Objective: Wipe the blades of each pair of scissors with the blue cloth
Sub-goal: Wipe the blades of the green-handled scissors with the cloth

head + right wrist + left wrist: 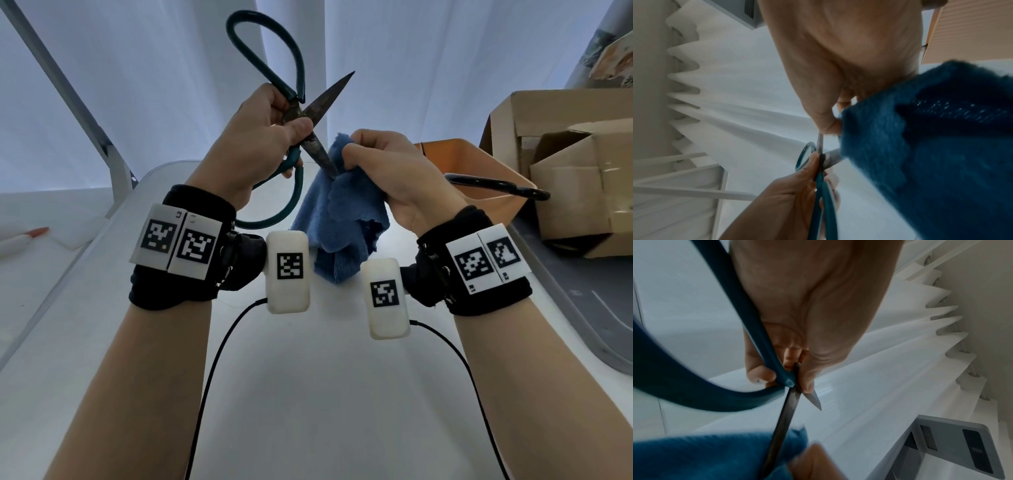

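My left hand (pixel 270 137) grips a large pair of scissors (pixel 310 114) at the pivot, holding it above the table with its rusty blades spread wide. The teal loop handles (pixel 263 44) stick up and down. One blade points up and right; the other blade (pixel 322 150) slants down into the blue cloth (pixel 342 219). My right hand (pixel 373 157) pinches the cloth around that lower blade near its tip. In the left wrist view the blade (pixel 785 418) runs into the cloth (pixel 715 456). In the right wrist view the cloth (pixel 920 146) covers the blade beside my left hand (pixel 797 186).
An orange bin (pixel 472 164) stands at the right, with a black scissor handle (pixel 496 186) sticking over its rim. Cardboard boxes (pixel 565 171) sit behind it. A grey tray (pixel 582 308) lies at the right edge. A red-tipped pen (pixel 24 240) lies far left.
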Demonstrator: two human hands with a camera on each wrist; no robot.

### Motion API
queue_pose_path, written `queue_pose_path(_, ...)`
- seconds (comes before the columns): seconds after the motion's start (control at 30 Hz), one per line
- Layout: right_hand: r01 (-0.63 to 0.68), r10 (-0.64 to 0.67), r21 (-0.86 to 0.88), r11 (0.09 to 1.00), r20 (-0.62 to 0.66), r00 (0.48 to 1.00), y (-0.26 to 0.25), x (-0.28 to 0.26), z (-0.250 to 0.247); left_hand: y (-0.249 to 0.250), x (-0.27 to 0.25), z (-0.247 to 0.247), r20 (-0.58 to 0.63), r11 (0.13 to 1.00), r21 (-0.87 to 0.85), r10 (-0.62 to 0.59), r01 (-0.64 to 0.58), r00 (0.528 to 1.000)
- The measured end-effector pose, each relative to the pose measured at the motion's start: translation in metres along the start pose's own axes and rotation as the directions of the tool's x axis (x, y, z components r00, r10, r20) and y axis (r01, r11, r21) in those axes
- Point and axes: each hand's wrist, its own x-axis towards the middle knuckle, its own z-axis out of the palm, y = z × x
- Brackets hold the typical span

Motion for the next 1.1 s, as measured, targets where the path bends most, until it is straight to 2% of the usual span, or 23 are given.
queue_pose_path(0.07,0.005,-0.002,0.034,0.999,-0.095,0.995,0.002,0.002,-0.005,-0.001,0.001,-0.004,0.001,1.0,0.019,-0.008,0.008,1.0)
queue_pose_path(0.13,-0.014,0.035,0.152,0.988,-0.131,0.991,0.003,0.005,-0.009,-0.002,0.001,-0.007,0.008,1.0,0.026,-0.015,0.015,1.0)
queue_pose_path(0.2,-0.079,0.122,0.34,0.937,-0.108,0.987,0.002,0.007,-0.01,-0.002,0.001,-0.007,0.01,0.999,0.035,-0.012,0.011,1.0)
queue_pose_path(0.27,-0.108,0.13,0.447,0.888,-0.02,0.991,0.0,0.008,-0.009,-0.002,0.001,-0.004,0.011,0.999,0.032,-0.002,0.001,1.0)
queue_pose_path(0.37,-0.057,0.014,0.328,0.943,0.133,0.991,-0.003,0.0,-0.005,-0.003,0.002,-0.002,0.004,1.0,0.027,0.009,-0.01,1.0)
queue_pose_path(0.53,0.017,-0.065,0.223,0.975,0.209,0.976,-0.001,-0.004,-0.005,-0.004,0.003,0.0,-0.003,1.0,0.022,0.013,-0.013,1.0)
queue_pose_path(0.7,0.086,-0.115,0.197,0.977,0.138,0.984,0.0,-0.003,0.002,-0.003,0.002,0.004,0.022,1.0,0.01,0.024,-0.024,0.999)
queue_pose_path(0.8,0.084,-0.097,0.147,0.986,0.084,0.992,-0.001,-0.004,0.004,-0.001,0.001,0.005,0.04,1.0,0.008,0.021,-0.021,0.999)
queue_pose_path(1.1,0.061,-0.067,0.05,0.997,0.135,0.989,-0.003,-0.003,-0.003,0.0,-0.001,0.007,0.055,0.998,0.053,0.023,-0.026,0.998)
